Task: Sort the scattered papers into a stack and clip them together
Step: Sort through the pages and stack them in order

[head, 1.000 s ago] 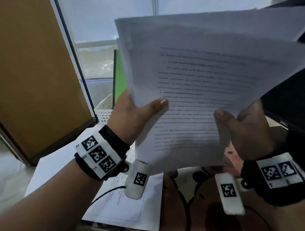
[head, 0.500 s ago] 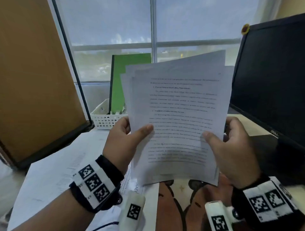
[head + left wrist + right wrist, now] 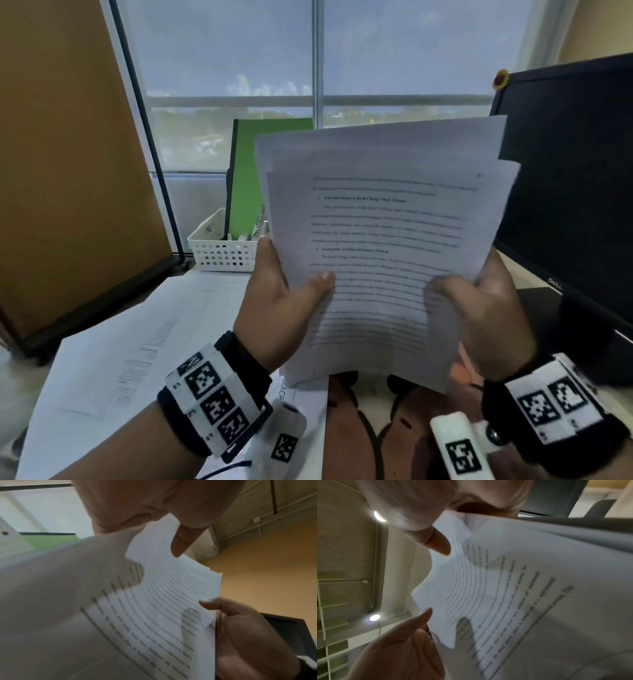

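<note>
A stack of printed white papers (image 3: 383, 240) stands upright in the air above the desk, its sheets uneven at the top edges. My left hand (image 3: 308, 284) grips the stack's lower left edge, thumb on the front page. My right hand (image 3: 452, 291) grips the lower right edge the same way. In the left wrist view my left thumb (image 3: 180, 545) presses the papers (image 3: 154, 601), with the right hand (image 3: 240, 635) opposite. The right wrist view shows the papers (image 3: 505, 595) between my right thumb (image 3: 438, 545) and the left hand (image 3: 402, 649).
More printed sheets (image 3: 137, 342) lie on the desk at the left and under my left wrist. A white basket (image 3: 219, 250) with a green folder (image 3: 260, 178) stands by the window. A dark monitor (image 3: 575, 188) is at the right, a brown board (image 3: 61, 171) at the left.
Both hands have brought the papers down and away from my face. The fanned sheets have drawn closer together into a more even stack.
</note>
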Action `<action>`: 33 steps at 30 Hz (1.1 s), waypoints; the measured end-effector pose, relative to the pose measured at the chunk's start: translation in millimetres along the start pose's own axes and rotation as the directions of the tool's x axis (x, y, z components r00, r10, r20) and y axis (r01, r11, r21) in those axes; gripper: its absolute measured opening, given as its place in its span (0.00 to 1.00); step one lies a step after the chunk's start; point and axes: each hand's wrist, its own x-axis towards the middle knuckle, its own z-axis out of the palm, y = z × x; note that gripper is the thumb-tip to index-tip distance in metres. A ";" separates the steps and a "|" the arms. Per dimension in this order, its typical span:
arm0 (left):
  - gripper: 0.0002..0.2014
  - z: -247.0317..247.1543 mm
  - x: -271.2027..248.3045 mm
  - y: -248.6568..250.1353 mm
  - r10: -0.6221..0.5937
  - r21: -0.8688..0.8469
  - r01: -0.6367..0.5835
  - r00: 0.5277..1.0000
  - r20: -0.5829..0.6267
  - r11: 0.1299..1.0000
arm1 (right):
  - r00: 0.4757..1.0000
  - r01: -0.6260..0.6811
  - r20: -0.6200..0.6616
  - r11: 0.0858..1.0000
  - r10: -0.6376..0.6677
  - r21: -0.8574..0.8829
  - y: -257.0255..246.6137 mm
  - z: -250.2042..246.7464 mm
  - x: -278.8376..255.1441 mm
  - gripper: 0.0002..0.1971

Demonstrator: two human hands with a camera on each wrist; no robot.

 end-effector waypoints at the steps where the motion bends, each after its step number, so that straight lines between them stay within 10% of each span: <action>1: 0.24 1.4 0.7 1.8 0.003 0.005 -0.003 1.000 -0.003 1.000 | 1.000 0.013 0.021 0.999 -0.013 -0.037 -1.8 4.4 -0.8 0.25; 10: 0.23 -8.8 -10.7 -14.3 -0.135 -0.030 0.135 0.991 -0.009 0.990 | 0.998 -0.023 -0.068 0.992 0.015 -0.123 7.8 -3.7 -9.4 0.22; 16: 0.22 -9.0 6.3 26.1 0.135 0.006 -0.134 0.990 -0.029 0.991 | 0.860 0.447 -0.054 0.800 -0.507 -0.400 -59.3 -11.6 11.8 0.58; 21: 0.21 -8.7 14.8 25.8 0.078 -0.081 -0.079 0.997 -0.015 0.994 | 0.836 0.455 0.154 0.509 -0.526 -0.731 -100.8 -15.5 35.6 0.32; 28: 0.19 -8.2 11.8 0.4 -0.123 -0.182 0.125 0.992 0.023 0.975 | 0.859 0.471 0.210 0.557 -0.468 -0.684 -88.3 -14.1 39.0 0.23; 33: 0.21 -9.1 13.5 -10.5 -0.228 -0.260 0.239 0.971 0.073 0.935 | 0.971 0.202 -0.128 0.979 -0.203 -0.026 -46.5 -19.7 19.8 0.31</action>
